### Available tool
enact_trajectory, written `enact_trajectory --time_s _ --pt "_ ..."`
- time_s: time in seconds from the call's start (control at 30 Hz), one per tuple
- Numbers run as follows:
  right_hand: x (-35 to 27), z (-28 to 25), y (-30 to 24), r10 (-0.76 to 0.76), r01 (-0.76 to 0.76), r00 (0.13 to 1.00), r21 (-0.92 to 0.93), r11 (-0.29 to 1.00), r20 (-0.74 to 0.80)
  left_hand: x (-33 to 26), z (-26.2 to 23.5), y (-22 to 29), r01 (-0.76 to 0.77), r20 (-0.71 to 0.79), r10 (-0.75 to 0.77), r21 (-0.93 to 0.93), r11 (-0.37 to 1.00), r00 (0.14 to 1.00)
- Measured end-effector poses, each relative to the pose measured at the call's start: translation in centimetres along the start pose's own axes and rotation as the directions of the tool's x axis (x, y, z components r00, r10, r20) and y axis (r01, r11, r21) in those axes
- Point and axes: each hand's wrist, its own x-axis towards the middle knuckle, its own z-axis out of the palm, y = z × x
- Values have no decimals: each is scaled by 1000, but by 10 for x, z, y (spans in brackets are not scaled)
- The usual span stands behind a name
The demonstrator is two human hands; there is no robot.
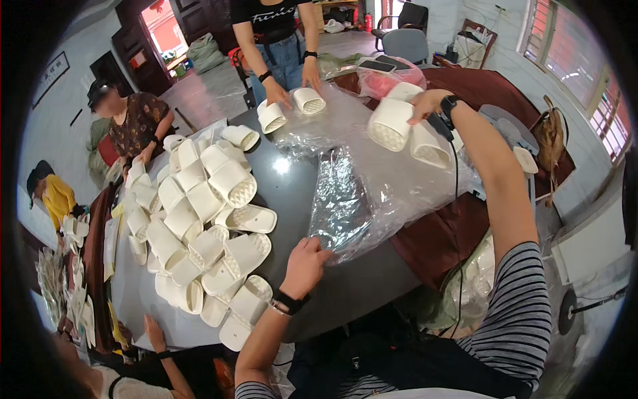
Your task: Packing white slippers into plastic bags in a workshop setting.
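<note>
Head view: white slides and clear bags on a dark round surface (292, 193).

Left hand (306, 266) closed, pinching the near edge of a crinkled clear plastic bag (372, 193) flat on the surface. Right hand (425, 105) raised well beyond it, fingers curled over a pair of white perforated foam slide sandals (392, 123), held sole outward above the bag's far end, not yet inside. A large heap of unbagged white slides (199, 226) lies just left of the left hand; most stock appears left to pack. Another person's hands (292, 90) rest on two slides across the surface.
</note>
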Motion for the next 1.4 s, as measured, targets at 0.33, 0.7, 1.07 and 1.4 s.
enact_trajectory --time_s 0.33,0.7,1.07,1.4 --pt "34 173 -70 -239 -255 724 -573 779 -647 -107 -36 17 73 29 -82 240 968 996" --pt "26 254 -119 -483 354 868 -538 765 -116 -160 -18 62 -16 85 3 159 987 996" --pt "33 295 -64 -595 378 788 -640 669 -156 -208 -17 44 184 77 -195 127 975 978" --pt "-44 252 -87 -258 302 953 414 859 -159 -205 -40 47 337 -104 -322 194 921 941"
